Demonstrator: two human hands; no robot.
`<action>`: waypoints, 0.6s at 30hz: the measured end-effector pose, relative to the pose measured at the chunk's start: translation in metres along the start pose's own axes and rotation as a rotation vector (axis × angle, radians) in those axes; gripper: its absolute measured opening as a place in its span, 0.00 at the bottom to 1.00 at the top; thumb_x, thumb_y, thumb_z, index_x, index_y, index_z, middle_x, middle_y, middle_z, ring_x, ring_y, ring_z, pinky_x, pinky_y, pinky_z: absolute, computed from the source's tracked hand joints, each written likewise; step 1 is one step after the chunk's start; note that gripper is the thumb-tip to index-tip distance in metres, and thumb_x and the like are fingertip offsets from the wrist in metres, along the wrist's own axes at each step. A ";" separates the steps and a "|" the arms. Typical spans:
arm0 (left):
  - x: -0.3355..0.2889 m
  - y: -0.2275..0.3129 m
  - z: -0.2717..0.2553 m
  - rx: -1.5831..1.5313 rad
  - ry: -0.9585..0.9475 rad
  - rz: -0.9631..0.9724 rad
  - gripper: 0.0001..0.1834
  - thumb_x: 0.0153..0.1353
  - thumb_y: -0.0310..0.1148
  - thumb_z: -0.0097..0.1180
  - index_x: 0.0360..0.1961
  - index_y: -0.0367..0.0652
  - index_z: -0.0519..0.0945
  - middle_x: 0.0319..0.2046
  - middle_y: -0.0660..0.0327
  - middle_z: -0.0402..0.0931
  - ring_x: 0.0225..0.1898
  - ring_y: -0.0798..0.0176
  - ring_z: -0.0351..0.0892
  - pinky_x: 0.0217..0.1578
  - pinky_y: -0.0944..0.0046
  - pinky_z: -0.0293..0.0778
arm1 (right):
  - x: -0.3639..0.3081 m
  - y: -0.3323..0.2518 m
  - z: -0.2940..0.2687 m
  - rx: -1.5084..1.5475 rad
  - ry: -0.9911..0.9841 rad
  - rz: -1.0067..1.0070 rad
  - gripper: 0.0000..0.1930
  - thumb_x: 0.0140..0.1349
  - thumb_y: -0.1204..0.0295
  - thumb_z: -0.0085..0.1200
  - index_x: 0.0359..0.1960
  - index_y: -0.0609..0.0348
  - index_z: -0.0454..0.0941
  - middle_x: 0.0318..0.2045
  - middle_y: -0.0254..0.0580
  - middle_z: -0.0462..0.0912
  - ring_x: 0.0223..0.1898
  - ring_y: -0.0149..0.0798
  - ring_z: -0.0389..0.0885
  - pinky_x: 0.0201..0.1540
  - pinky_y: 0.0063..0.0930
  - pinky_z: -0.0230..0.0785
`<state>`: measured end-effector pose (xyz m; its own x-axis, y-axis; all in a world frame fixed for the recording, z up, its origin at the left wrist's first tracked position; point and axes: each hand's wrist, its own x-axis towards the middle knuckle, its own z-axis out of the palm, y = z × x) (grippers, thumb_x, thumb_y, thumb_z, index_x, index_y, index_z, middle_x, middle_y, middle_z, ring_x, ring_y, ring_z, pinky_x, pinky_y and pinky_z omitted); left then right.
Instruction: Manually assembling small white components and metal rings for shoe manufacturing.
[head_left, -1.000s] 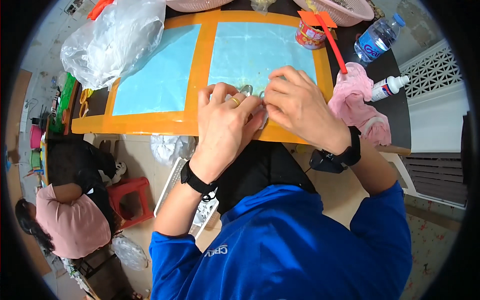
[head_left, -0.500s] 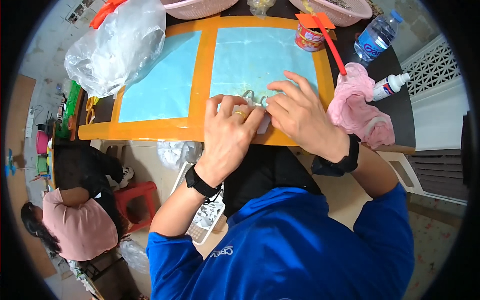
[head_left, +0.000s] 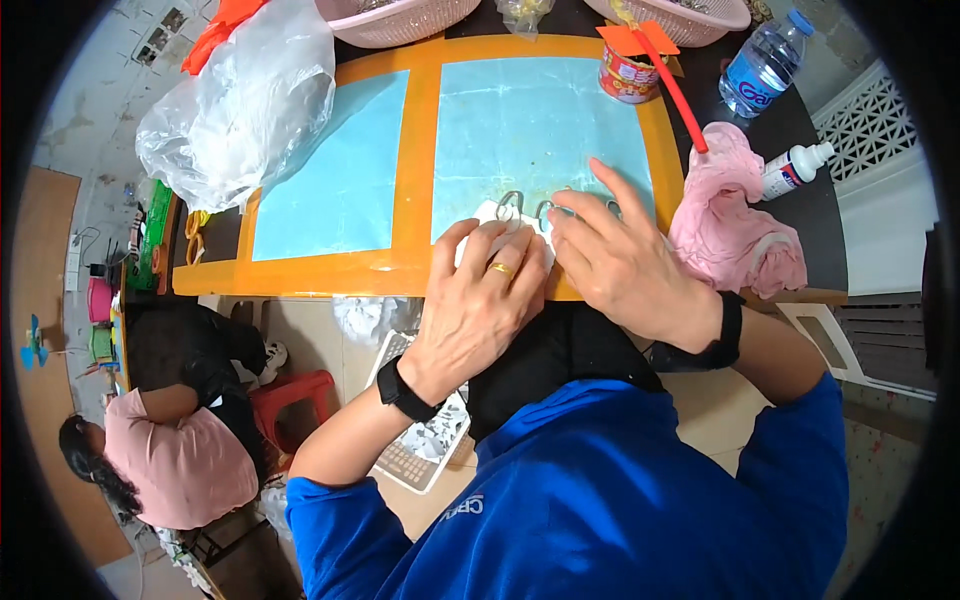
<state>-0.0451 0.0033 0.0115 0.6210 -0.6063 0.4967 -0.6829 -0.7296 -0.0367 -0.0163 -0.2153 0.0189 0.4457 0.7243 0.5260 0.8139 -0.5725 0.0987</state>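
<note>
A small white card (head_left: 489,211) lies at the near edge of the blue-covered tabletop. My left hand (head_left: 482,285) holds it, fingers bent over it. A silvery metal hoop (head_left: 510,204) stands out from the card just beyond my left fingertips. Beside it, a second metal hoop (head_left: 544,212) is at the fingertips of my right hand (head_left: 630,260). That hand's index finger is raised while its other fingers curl in; its thumb is mostly hidden. A bit of grey metal (head_left: 613,208) also shows among the right fingers.
A clear plastic bag (head_left: 245,110) lies at the far left. Pink baskets (head_left: 400,22) stand at the back. To the right are a red tub (head_left: 628,78), a water bottle (head_left: 762,70), a pink cloth (head_left: 725,225) and a white bottle (head_left: 795,170). A person (head_left: 180,460) sits at left.
The view has shifted a little. My left hand has drawn back toward me, so more of the white card and the hoops shows. My right hand stays beside the hoops, its index finger still raised.
</note>
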 end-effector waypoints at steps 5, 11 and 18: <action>-0.009 0.005 -0.004 -0.043 -0.046 -0.124 0.26 0.59 0.38 0.73 0.59 0.46 0.87 0.63 0.67 0.81 0.63 0.50 0.74 0.64 0.47 0.68 | -0.004 -0.010 -0.014 0.112 -0.043 0.123 0.15 0.59 0.70 0.65 0.39 0.73 0.87 0.52 0.56 0.84 0.69 0.53 0.74 0.78 0.65 0.57; -0.009 0.011 -0.001 -0.161 0.004 -0.230 0.25 0.59 0.36 0.73 0.59 0.46 0.86 0.64 0.65 0.80 0.64 0.48 0.73 0.63 0.48 0.67 | -0.004 -0.009 -0.010 0.182 -0.028 0.136 0.16 0.59 0.70 0.66 0.42 0.74 0.87 0.52 0.54 0.84 0.71 0.54 0.72 0.79 0.58 0.57; -0.008 0.000 0.004 -0.104 -0.029 -0.127 0.23 0.60 0.30 0.70 0.58 0.46 0.84 0.63 0.65 0.80 0.65 0.50 0.74 0.62 0.49 0.67 | -0.006 -0.010 -0.004 0.115 -0.005 0.104 0.13 0.55 0.74 0.65 0.37 0.74 0.86 0.49 0.54 0.84 0.68 0.55 0.76 0.77 0.58 0.62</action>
<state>-0.0486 0.0069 0.0038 0.7145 -0.5217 0.4662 -0.6337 -0.7650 0.1152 -0.0288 -0.2161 0.0182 0.5317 0.6655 0.5239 0.8005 -0.5969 -0.0542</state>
